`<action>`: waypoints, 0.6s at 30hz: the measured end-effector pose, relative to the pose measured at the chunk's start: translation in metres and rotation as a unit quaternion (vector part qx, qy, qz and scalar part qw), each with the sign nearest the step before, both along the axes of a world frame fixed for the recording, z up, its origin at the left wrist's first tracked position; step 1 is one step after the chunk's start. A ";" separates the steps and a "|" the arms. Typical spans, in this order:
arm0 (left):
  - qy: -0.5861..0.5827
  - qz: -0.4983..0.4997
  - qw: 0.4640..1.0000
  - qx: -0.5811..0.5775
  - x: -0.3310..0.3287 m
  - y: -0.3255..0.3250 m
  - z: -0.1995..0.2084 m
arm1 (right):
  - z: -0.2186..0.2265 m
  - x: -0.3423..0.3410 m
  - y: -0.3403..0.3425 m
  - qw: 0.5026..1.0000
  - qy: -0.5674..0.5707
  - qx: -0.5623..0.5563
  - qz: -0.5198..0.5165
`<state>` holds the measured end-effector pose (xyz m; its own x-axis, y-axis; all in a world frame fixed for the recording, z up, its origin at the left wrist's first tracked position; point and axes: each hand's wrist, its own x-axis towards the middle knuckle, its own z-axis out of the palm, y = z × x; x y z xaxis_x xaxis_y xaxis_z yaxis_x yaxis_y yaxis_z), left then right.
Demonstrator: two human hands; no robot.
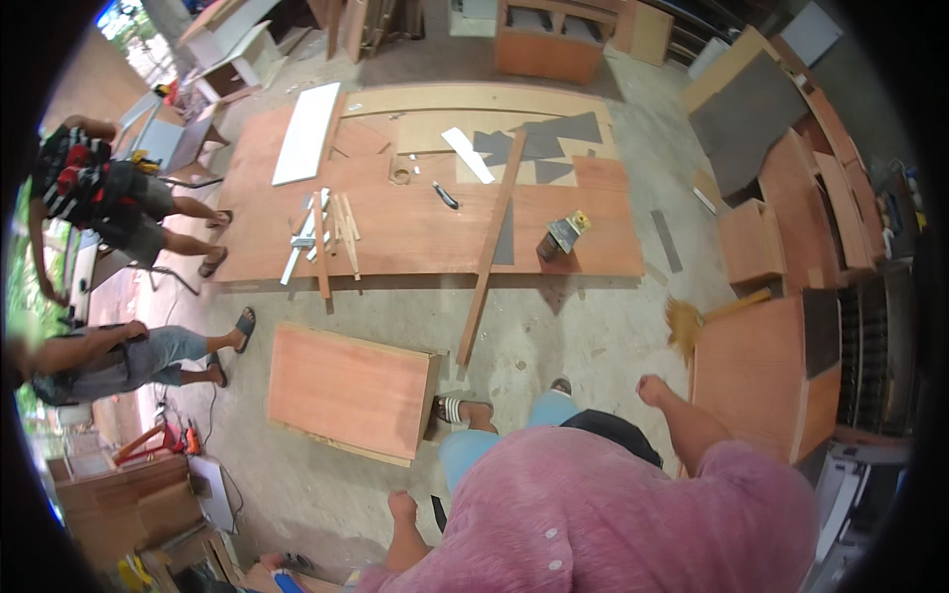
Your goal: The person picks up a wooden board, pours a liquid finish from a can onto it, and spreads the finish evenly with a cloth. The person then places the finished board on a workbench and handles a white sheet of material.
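Note:
My right hand [650, 389] is held out in front of me to the right, its fingers curled closed and nothing showing in them. Closest to it are a straw-coloured broom [684, 330] and a wooden cabinet [746, 371], both apart from the hand. My left hand [401, 506] hangs low on the left, also closed, with no object visible in it. A wooden box-like unit [346, 390] lies on the floor ahead of that hand, not touched by it. My sandalled foot [463, 409] is beside the unit's right end.
A large plywood worktop [395, 232] ahead carries a long wooden strip [491, 247], a cutter knife [446, 196], a tape roll [399, 174], a can [560, 237] and a white board [307, 134]. Two people stand at left [109, 193] [129, 356]. Wooden drawers [749, 242] line the right.

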<state>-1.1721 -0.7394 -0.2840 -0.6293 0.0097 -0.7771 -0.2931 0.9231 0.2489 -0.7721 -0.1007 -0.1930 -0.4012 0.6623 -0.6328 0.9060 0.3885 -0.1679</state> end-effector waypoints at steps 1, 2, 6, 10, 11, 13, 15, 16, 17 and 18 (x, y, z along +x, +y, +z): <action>0.049 0.192 0.979 0.050 0.007 0.024 -0.008 | -0.020 0.039 -0.002 0.998 0.019 0.044 0.034; 0.104 0.104 0.987 0.057 0.011 0.044 -0.006 | -0.037 0.057 0.005 0.996 -0.051 -0.020 0.066; 0.116 -0.058 0.991 -0.021 -0.001 0.141 0.083 | -0.058 0.103 0.000 0.988 0.109 -0.067 -0.091; 0.122 -0.114 0.985 -0.041 0.029 0.173 0.120 | -0.028 0.127 0.001 0.956 0.150 -0.143 -0.206; 0.117 -0.089 0.989 -0.033 0.037 0.180 0.120 | -0.030 0.148 0.010 0.985 0.147 -0.077 -0.036; 0.107 -0.094 0.990 0.010 0.037 0.233 0.118 | -0.089 0.237 0.039 0.990 0.139 -0.004 -0.006; 0.091 -0.141 0.986 0.017 0.036 0.280 0.143 | -0.099 0.244 0.069 0.964 0.138 -0.048 -0.223; 0.081 -0.152 0.985 0.005 0.037 0.294 0.159 | -0.087 0.218 0.086 0.956 0.146 -0.061 -0.247; 0.062 -0.154 0.986 -0.008 0.044 0.295 0.174 | -0.066 0.190 0.113 0.952 0.150 -0.074 -0.255; 0.052 -0.171 0.984 -0.011 0.042 0.310 0.183 | -0.058 0.172 0.131 0.947 0.164 -0.078 -0.265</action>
<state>-1.1297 -0.4295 -0.1006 -0.6682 0.2181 -0.7112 0.0614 0.9690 0.2395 -0.6000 0.0306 -0.2508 -0.2297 0.7346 -0.6385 0.8560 -0.1597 -0.4917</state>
